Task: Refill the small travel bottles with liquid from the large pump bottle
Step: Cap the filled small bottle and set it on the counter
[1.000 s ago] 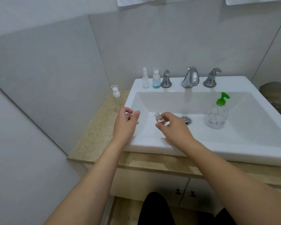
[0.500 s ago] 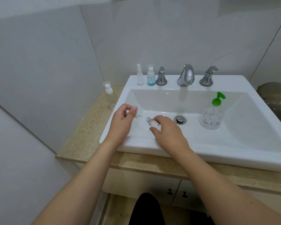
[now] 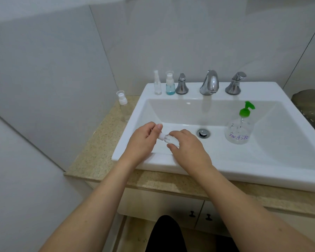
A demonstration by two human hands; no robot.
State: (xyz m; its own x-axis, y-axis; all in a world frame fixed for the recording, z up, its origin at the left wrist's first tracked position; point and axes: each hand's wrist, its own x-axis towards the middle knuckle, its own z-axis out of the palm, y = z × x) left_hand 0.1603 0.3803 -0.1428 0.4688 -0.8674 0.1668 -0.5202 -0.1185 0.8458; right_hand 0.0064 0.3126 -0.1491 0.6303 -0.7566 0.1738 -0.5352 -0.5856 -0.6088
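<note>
Over the sink's front left, my right hand (image 3: 186, 147) grips a small clear travel bottle (image 3: 171, 140), tilted with its neck to the left. My left hand (image 3: 144, 140) pinches its white pump cap (image 3: 161, 136), which meets the bottle's neck. The large clear pump bottle (image 3: 239, 130) with a green pump head stands inside the basin at the right. A clear spray bottle (image 3: 157, 86) and a small bottle with blue liquid (image 3: 170, 86) stand on the sink's back ledge. A tall clear travel bottle (image 3: 124, 108) stands on the counter at the left.
The white sink (image 3: 262, 170) sits in a speckled beige counter (image 3: 95, 151). A chrome faucet (image 3: 209, 83) with two handles is at the back; the drain (image 3: 203, 133) is mid-basin. A grey object (image 3: 311, 104) lies at the far right. Tiled walls close in at the left and behind.
My hands have come together: the cap in my left hand, apart from the bottle before, now meets the neck of the bottle in my right hand, which has tilted leftward.
</note>
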